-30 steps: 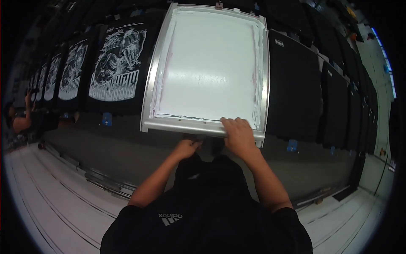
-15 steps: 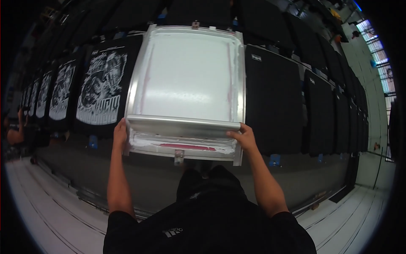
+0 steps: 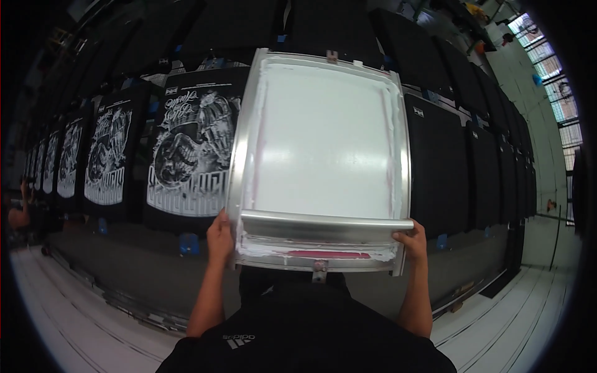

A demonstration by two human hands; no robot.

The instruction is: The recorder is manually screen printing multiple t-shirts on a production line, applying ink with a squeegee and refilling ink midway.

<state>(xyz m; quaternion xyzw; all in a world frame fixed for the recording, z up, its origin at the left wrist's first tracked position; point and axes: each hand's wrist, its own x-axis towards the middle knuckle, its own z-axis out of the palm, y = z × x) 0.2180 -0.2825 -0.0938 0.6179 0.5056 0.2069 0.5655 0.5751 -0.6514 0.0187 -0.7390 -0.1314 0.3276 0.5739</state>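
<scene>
While the metal squeegee point(image 3: 323, 229) is laid across the near end of the ink-smeared printing screen point(image 3: 323, 143), its right end is pinched between thumb and curled fingers of the right hand point(image 3: 413, 240). The left hand point(image 3: 219, 239) is half-curled beside the left rail point(image 3: 239, 165); whether rail or squeegee is gripped can't be told. Step in hand is judged to be squeegee positioning; level, even support at both ends is called for next. Versus a second ago, left hand is shifted from below the near edge, and the pink strip point(image 3: 329, 254) is exposed.
</scene>
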